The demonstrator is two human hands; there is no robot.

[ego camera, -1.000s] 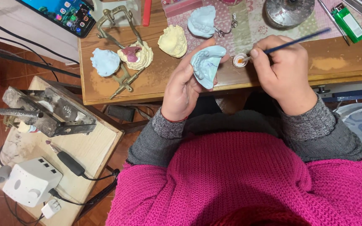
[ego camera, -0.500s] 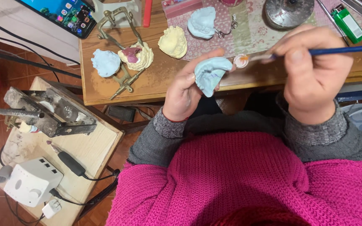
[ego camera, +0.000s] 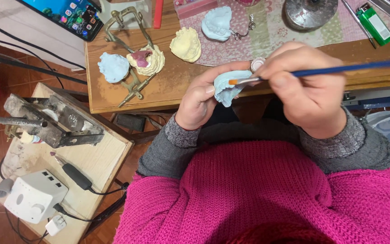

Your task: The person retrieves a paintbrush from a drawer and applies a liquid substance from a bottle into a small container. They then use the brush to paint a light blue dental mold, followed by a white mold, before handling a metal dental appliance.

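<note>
The left hand (ego camera: 199, 101) is cupped round a pale blue dental cast (ego camera: 228, 86), held in the air just off the near edge of the wooden table (ego camera: 168, 86), while the right hand (ego camera: 308, 90) pinches a blue-handled brush (ego camera: 339, 69) in a firm grip, its orange tip (ego camera: 233, 82) resting right at the cast's rim. Watch that cast: it hangs over open floor rather than over the table, so a loosened left grip could send it down onto the tiles, and plaster like that would likely chip. The brush tip is close to the left thumb too, so a twitch might smear whatever it carries onto skin instead of the cast. Just behind the fingers sits a small round pot (ego camera: 257, 63) near the table edge, and a knuckle swinging back could knock it off. Hard to read: what is on the bristles, and the working face of the cast, since the fingers cover most of it. The brush's far end runs out of the right side of the view. Further back, another blue cast (ego camera: 113, 67) and a cream cast (ego camera: 186, 44) lie well apart from the hands.
</note>
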